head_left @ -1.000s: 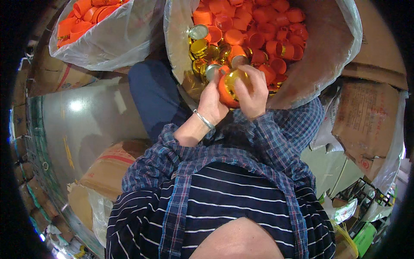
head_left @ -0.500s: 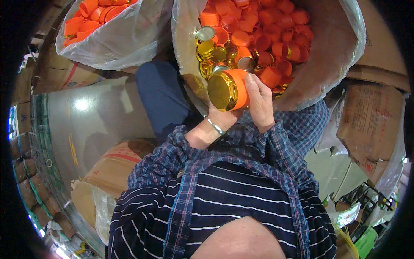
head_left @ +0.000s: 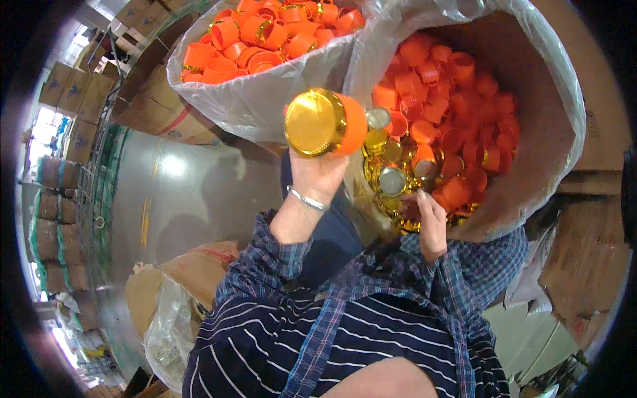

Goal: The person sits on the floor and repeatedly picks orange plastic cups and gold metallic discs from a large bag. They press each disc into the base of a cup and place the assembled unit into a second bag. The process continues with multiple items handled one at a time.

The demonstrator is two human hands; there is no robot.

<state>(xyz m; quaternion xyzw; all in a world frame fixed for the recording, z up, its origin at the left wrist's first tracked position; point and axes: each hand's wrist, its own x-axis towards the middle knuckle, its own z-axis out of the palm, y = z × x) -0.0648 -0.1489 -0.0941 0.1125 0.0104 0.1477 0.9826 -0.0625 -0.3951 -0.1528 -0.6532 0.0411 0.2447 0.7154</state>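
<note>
Where one liner (head_left: 556, 142) gapes, orange cups (head_left: 456, 192), gold lids (head_left: 375, 141) (apparently)

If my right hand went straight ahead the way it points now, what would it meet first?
Probably the gold lids heaped just ahead of your right hand; depth is unclear, so it may already touch them.

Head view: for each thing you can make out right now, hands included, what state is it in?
Left hand: closed round the orange cup, raised
Orange cup: tilted, capped
Gold lid: on the cup's end
Right hand: at the loose lids; grip unclear
Loose lids: jumbled, some showing silver
Left plastic liner: open, orange cups heaped inside
Right plastic liner: open, partly filled
Bracelet: worn, left wrist
</note>
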